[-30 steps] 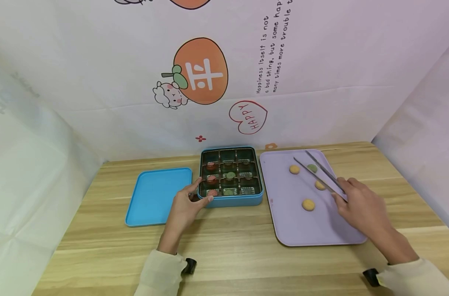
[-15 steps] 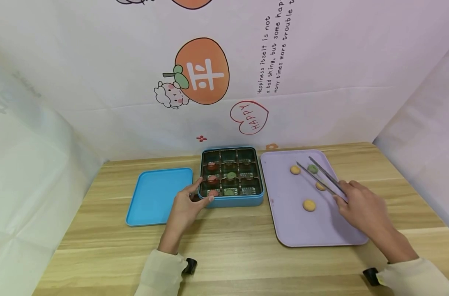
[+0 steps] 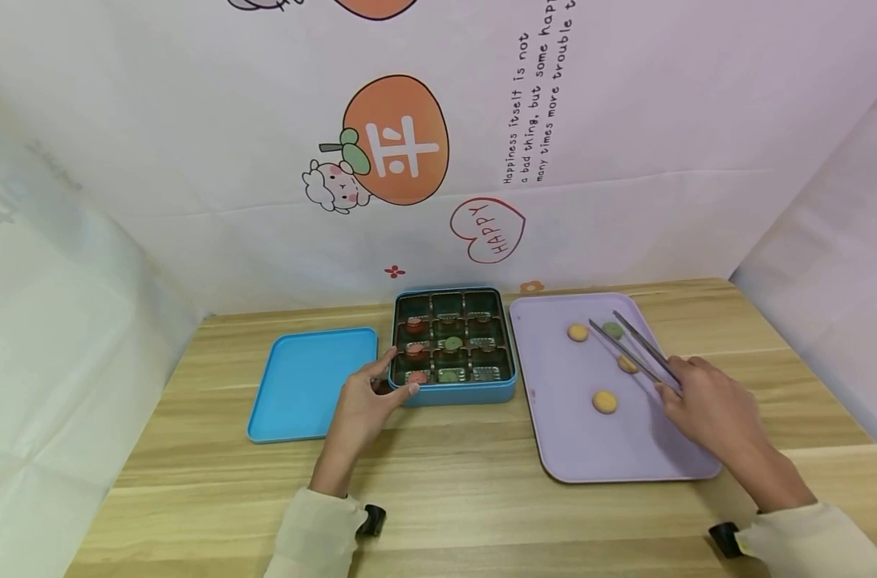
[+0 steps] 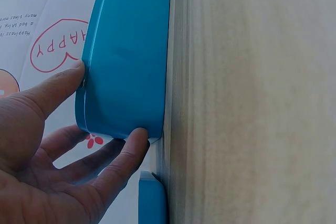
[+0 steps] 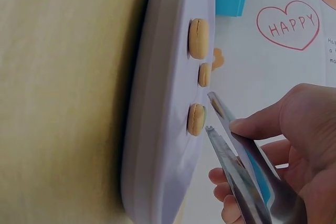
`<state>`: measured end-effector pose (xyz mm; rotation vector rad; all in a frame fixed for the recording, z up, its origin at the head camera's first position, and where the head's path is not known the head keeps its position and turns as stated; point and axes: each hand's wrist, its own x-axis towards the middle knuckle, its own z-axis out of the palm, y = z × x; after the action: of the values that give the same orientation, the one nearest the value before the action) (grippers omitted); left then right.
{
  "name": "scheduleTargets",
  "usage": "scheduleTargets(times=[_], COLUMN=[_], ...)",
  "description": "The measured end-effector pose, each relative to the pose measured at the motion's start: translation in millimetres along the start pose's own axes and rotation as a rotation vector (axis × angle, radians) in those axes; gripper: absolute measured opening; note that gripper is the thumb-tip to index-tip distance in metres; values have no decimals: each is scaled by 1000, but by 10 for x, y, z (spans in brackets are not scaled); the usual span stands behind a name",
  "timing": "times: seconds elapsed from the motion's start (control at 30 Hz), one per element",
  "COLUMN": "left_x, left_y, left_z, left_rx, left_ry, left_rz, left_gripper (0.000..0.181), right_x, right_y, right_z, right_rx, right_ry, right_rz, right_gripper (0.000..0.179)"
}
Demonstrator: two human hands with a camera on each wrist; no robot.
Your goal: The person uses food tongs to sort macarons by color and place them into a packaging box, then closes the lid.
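My right hand (image 3: 712,401) grips metal tongs (image 3: 636,351), whose arms stand apart above the lilac tray (image 3: 568,437). Their tips are close to a green macaron (image 3: 613,330) and a yellow macaron (image 3: 627,364), with nothing pinched between them. Two more yellow macarons lie on the tray, one near its far left and one towards the middle (image 3: 604,402). My left hand (image 3: 362,408) holds the near left corner of a blue tin box (image 3: 474,392), thumb on the rim and fingers along the side. Its divided insert holds red macarons (image 3: 415,351) in the left column and green ones (image 3: 453,343) in the middle column.
A blue lid (image 3: 311,385) lies on the wooden table (image 3: 445,498) left of the box. The tray is just to the box's right. Behind them rises a printed white cloth (image 3: 626,225), close to the table's back edge.
The tongs' tips have shifted right and a little nearer to me, towards the green macaron. My left hand has stayed at the box corner.
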<state>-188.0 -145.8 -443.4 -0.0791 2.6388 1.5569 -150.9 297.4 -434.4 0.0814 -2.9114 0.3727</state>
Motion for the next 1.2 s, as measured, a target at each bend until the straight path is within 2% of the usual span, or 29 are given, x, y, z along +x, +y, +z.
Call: scheduleTargets(times=[0.17, 0.4, 0.5, 0.63, 0.8, 1.2], left_x=[0, -4, -3, 0, 4, -1], left_y=[-1, 11, 11, 10, 5, 1], left_z=[-2, -1, -1, -2, 3, -2], left_rx=[0, 9, 13, 19, 18, 11], left_ry=[-4, 0, 3, 5, 3, 0], left_rz=[-2, -4, -4, -4, -2, -5], left_gripper=[72, 72, 72, 72, 72, 72], right_x=[18, 33, 41, 49, 47, 45], right_y=[1, 0, 2, 12, 23, 11], right_z=[-4, -13, -7, 11, 31, 25], right_rx=[-1, -14, -14, -11, 5, 11], right_ry=[-17, -45, -51, -52, -40, -49], right_rz=[13, 22, 24, 24, 9, 10], right_gripper=[29, 41, 40, 35, 14, 18])
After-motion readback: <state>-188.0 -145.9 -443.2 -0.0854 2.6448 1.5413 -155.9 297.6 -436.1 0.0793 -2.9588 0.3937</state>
